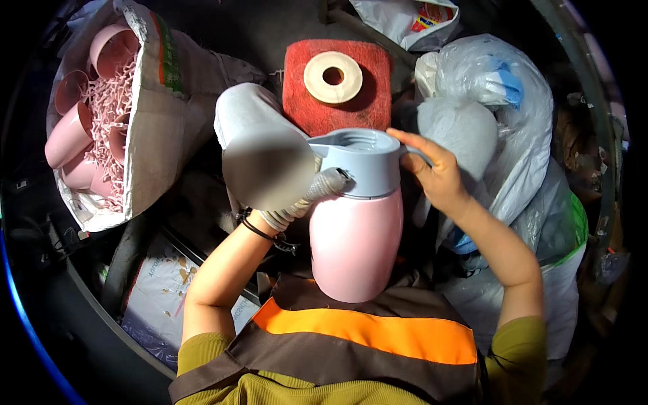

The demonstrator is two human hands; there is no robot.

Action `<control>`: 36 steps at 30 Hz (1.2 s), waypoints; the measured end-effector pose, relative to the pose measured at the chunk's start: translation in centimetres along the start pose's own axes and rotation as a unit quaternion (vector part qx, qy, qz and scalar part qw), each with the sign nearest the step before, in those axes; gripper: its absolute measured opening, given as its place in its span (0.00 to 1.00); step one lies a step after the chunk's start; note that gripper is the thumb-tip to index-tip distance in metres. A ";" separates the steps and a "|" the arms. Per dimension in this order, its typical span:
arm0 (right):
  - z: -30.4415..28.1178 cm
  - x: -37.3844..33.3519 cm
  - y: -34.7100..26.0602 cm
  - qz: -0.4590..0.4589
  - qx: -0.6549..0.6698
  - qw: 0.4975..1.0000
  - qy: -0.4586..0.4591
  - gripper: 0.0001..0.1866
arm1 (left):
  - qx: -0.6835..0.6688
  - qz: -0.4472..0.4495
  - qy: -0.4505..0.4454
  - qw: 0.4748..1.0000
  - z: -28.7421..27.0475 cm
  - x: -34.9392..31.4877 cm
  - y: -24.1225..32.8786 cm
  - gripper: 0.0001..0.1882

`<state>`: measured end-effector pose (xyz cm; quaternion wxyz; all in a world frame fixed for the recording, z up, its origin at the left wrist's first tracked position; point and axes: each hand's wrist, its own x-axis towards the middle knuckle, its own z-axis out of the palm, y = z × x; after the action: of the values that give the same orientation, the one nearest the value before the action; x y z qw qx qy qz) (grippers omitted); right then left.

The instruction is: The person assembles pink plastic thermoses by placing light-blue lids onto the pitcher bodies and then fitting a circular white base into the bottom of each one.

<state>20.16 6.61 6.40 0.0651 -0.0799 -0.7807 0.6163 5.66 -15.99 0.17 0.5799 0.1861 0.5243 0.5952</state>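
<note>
Upright in front of my apron is a thermos jug (356, 250) with a pink body and a pale blue-grey collar, spout and handle. My left hand (307, 199), in a grey-white glove with a worn thumb tip, has its thumb against the collar below the spout. Its other fingers are hidden, and a blurred grey patch covers the area beside them. On the other side, my bare right hand (435, 172) is closed at the handle, its index finger reaching to the collar's rim. Behind the jug, a cream ring (314, 79) lies on a red fuzzy pad (300, 111).
A white woven sack (165, 128) at the left holds several pink cylindrical shells (69, 136) and pink shredded strips (108, 98). Clear plastic bags (533, 145) with pale contents crowd the right side. Another white bag (398, 23) lies at the far edge. Printed plastic sheeting (155, 297) is at the lower left.
</note>
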 end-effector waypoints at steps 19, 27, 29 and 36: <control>-3.5 3.9 -7.2 0.122 -0.115 0.941 -0.295 0.48 | -0.005 0.011 -0.070 0.997 2.0 -0.8 6.3 0.33; -4.5 3.3 -8.8 0.087 -0.148 0.951 -0.256 0.44 | 0.649 0.184 0.255 0.693 -1.7 7.9 10.4 0.40; -5.0 2.8 -8.8 0.078 -0.153 0.956 -0.236 0.44 | 0.727 0.085 0.222 0.644 -0.6 9.8 9.7 0.50; -8.9 2.1 -10.7 0.074 -0.204 0.971 -0.100 0.47 | 0.646 0.107 0.313 0.688 -3.1 9.6 9.8 0.43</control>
<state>19.36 13.08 18.88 -0.0772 -0.0870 -0.8845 0.4518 -4.24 -6.62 3.50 0.0503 0.3727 0.9067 0.1909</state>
